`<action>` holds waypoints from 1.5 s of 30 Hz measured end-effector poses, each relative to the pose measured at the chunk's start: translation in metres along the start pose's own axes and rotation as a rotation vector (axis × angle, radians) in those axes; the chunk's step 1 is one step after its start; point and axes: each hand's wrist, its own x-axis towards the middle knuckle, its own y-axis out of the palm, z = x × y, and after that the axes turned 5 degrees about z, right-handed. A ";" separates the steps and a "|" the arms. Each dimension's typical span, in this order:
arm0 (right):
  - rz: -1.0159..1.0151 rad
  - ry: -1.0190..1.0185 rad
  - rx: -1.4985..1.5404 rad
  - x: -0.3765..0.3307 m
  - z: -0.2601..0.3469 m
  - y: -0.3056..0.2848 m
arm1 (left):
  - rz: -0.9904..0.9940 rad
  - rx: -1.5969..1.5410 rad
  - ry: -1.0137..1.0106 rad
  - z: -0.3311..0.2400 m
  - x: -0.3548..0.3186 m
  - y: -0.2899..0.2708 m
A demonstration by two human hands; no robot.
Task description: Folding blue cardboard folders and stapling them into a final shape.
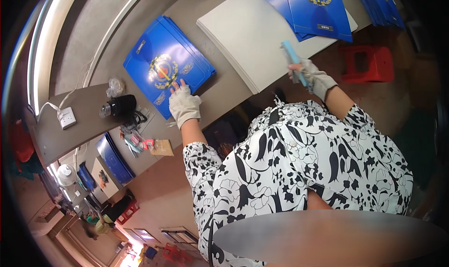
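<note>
My left hand [184, 104], in a pale fingerless work glove, lies on the near part of a stack of glossy blue printed covers [161, 40]. Its bare fingers are stretched out over the gold emblem on the top cover. In my right hand [319, 79], gloved the same way, is a slim light-blue tool [293, 54]; its exact kind cannot be made out. The tool points away from me, over the near right part of a thick pile of white sheets [243, 38]. More blue covers [320, 14] lie fanned out on the far right of that pile.
Left of the blue stack stand a black bottle [122, 105] and a white socket box [67, 118]. A red plastic stool [369, 63] is at the right. Another blue bundle [379, 5] lies far right. A person [100, 225] sits at the lower left.
</note>
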 end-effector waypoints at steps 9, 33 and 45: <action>0.166 -0.052 -0.444 0.035 -0.053 0.058 | -0.437 -0.189 0.250 -0.079 -0.035 0.010; 0.212 -0.218 -0.876 0.022 0.013 0.064 | -0.491 -0.274 0.409 -0.135 -0.035 -0.014; 0.141 -0.150 -0.609 0.056 -0.013 0.045 | -0.696 -0.263 0.057 -0.119 -0.050 -0.010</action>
